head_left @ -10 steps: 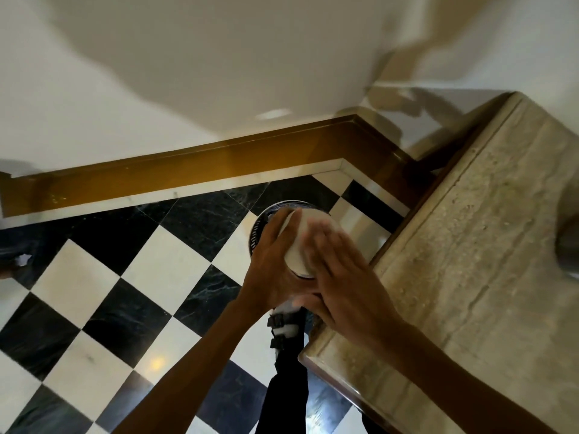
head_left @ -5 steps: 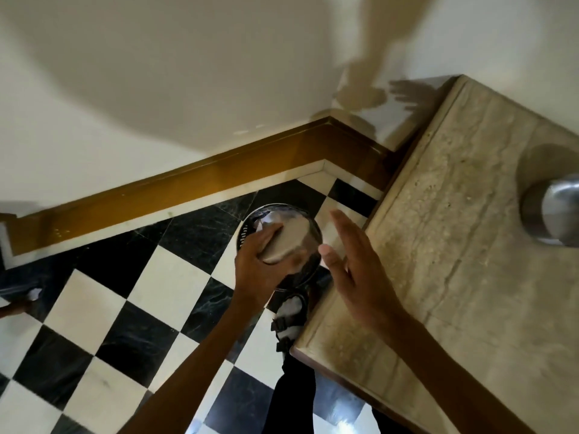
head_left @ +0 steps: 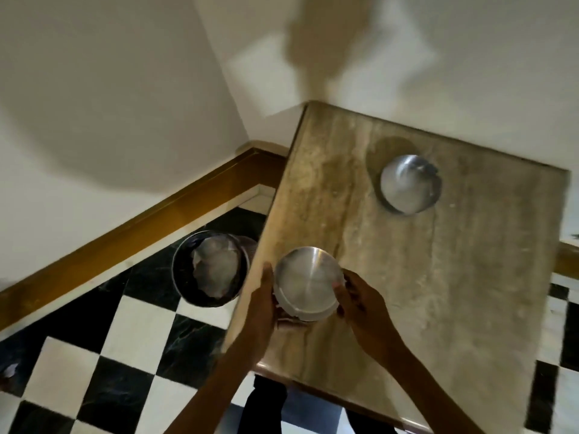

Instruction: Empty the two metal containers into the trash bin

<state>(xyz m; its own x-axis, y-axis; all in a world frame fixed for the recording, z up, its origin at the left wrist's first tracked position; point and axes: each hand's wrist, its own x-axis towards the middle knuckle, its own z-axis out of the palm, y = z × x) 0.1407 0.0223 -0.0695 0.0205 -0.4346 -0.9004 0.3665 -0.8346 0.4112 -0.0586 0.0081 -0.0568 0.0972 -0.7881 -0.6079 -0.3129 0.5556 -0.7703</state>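
Head view, steeply down, close.

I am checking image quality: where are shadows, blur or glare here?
Head view: large soft shadows on the wall; motion blur softens the far metal container and the table edge; mild glare on the near metal container between both hands.

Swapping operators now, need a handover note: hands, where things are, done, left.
Left hand and right hand: both clasp the near metal container from either side, over the table's near-left corner.
Near metal container: open side up, inside looks bare.
Far metal container: stands alone on the table's far side; contents too blurred to tell.
Trash bin: on the checkered floor left of the table, crumpled pale waste inside.
Done: apparently the near container emptied.
Left: set it down, take the far one, tip it into the bin.
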